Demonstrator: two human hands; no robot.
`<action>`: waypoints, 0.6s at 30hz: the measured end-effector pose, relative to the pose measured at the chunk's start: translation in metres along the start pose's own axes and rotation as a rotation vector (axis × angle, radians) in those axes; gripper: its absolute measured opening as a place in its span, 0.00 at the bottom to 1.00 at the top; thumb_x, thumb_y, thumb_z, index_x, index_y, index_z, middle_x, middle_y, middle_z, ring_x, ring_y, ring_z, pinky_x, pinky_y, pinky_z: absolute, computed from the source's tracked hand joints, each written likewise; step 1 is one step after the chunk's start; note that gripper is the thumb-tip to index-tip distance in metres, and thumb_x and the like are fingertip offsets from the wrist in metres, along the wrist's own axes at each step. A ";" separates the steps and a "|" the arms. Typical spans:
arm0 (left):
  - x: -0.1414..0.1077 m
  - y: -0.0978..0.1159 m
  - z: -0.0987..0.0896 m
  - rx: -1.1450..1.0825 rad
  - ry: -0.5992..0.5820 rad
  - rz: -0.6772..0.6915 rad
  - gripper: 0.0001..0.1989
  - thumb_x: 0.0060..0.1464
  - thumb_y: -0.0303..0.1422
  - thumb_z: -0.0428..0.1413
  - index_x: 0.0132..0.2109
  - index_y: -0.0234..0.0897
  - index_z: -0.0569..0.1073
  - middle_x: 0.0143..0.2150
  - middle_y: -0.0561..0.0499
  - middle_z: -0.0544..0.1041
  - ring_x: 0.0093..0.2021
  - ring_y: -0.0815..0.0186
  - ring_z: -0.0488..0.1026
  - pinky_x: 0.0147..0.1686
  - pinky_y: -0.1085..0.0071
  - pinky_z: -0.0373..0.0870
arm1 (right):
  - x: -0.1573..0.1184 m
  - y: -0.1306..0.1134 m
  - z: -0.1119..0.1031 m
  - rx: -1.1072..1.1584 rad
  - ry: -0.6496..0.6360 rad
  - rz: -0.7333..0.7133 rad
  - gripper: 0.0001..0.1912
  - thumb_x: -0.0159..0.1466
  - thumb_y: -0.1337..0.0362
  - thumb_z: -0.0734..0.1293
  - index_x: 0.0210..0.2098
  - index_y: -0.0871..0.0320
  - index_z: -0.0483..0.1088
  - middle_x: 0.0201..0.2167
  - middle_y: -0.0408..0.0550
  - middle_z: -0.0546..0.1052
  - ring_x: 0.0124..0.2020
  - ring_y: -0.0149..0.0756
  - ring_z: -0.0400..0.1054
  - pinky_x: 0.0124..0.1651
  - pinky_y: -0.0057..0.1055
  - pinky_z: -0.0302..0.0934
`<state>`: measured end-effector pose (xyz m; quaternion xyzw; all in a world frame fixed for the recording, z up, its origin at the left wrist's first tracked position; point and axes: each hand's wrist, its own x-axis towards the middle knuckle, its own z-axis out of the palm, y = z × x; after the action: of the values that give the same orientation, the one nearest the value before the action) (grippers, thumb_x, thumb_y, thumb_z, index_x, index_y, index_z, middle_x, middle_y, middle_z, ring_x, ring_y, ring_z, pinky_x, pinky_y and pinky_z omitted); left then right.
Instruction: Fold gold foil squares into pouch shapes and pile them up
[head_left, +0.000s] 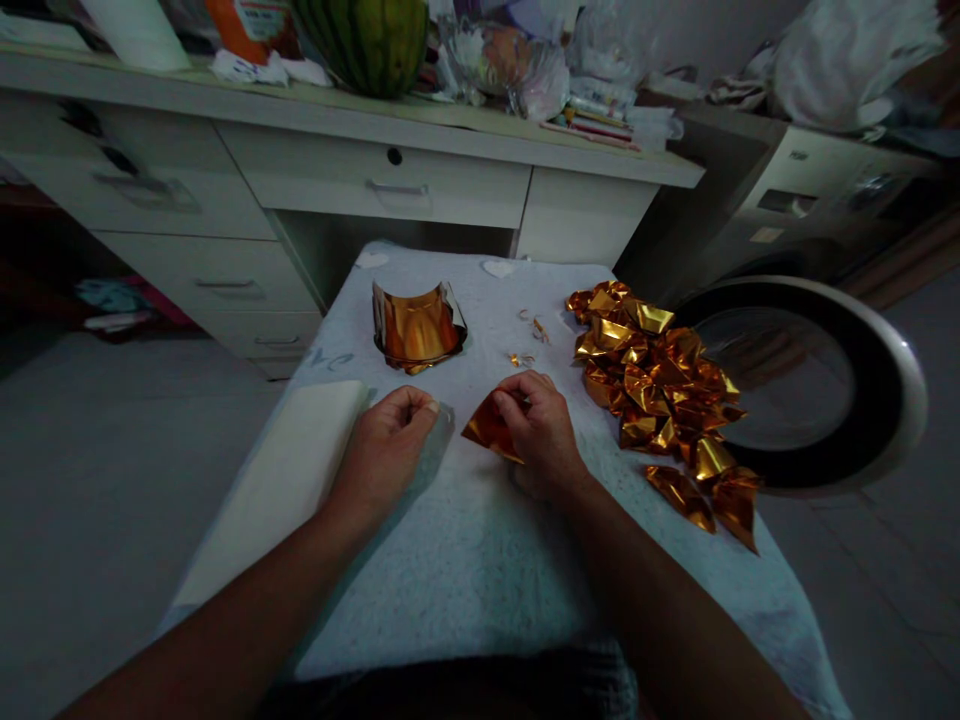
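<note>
My right hand (544, 425) pinches a folded gold foil piece (489, 428) over the cloth-covered table (450, 570). My left hand (390, 440) is closed, thumb against the fingertips, just left of the foil and apart from it; what it holds, if anything, is too small to make out. Beyond my left hand lies a curved stack of gold foil sheets (420, 328). A heap of folded gold foil pieces (652, 370) covers the table's right side. Small gold bits (537, 330) lie between the stack and the heap.
A white folded cloth or paper (277, 480) lies along the left table edge. An open round washing machine door (795, 385) stands close to the right edge. Behind, a counter (450, 122) holds a watermelon (367, 45), plastic bags (615, 45) and an orange package (255, 28).
</note>
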<state>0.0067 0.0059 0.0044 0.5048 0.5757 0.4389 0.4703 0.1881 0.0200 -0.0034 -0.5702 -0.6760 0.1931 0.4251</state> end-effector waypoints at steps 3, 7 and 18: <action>0.002 0.010 0.007 0.015 -0.020 0.001 0.08 0.54 0.36 0.55 0.29 0.39 0.70 0.22 0.58 0.65 0.20 0.73 0.59 0.21 0.73 0.55 | 0.002 0.006 -0.001 -0.064 -0.034 0.007 0.06 0.62 0.69 0.64 0.29 0.55 0.70 0.30 0.45 0.73 0.35 0.37 0.64 0.42 0.34 0.56; 0.020 0.018 0.021 0.033 -0.024 0.067 0.06 0.50 0.33 0.56 0.27 0.37 0.72 0.24 0.56 0.70 0.25 0.71 0.65 0.27 0.73 0.61 | 0.004 0.012 -0.002 -0.159 -0.089 0.049 0.07 0.61 0.69 0.64 0.27 0.56 0.70 0.28 0.46 0.73 0.32 0.36 0.64 0.38 0.33 0.55; 0.089 0.009 0.078 -0.011 -0.072 -0.006 0.04 0.50 0.27 0.54 0.28 0.34 0.71 0.27 0.48 0.77 0.23 0.69 0.72 0.26 0.72 0.67 | 0.006 0.022 -0.007 -0.404 -0.157 0.162 0.06 0.57 0.69 0.63 0.28 0.57 0.72 0.28 0.48 0.75 0.30 0.37 0.65 0.33 0.32 0.50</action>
<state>0.0803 0.0980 -0.0089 0.5157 0.5575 0.4222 0.4949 0.2070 0.0307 -0.0137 -0.6793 -0.6840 0.1312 0.2312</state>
